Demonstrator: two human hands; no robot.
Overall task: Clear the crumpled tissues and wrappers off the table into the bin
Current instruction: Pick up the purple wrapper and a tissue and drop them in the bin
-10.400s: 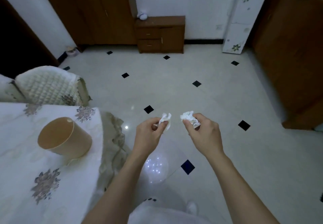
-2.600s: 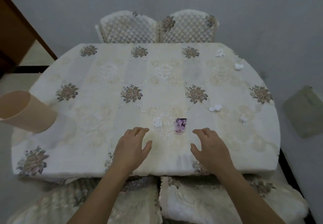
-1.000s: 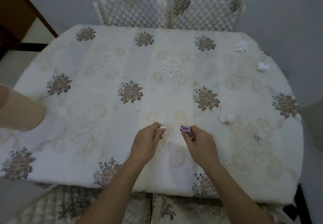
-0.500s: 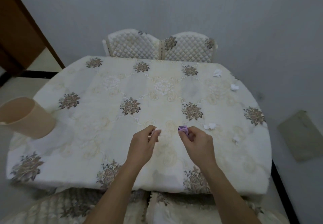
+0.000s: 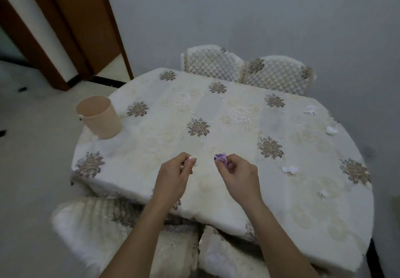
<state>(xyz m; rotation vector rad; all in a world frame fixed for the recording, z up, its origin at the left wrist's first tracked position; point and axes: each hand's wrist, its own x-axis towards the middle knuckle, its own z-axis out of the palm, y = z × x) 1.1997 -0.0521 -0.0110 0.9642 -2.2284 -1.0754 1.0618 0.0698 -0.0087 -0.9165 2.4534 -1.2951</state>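
The left hand point(image 5: 173, 177), fingers point(image 5: 184, 166) pinching a crumpled white tissue point(image 5: 193, 160), is hovering nearer the round beige bin point(image 5: 99, 118) at far left than the right hand point(image 5: 240, 176), which is gripping a crumpled purple wrapper point(image 5: 221, 157).

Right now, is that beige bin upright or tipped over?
Upright: the bin stands on its base at the left edge of the table, open mouth facing up.

Head camera looks down across table point(image 5: 162, 143)
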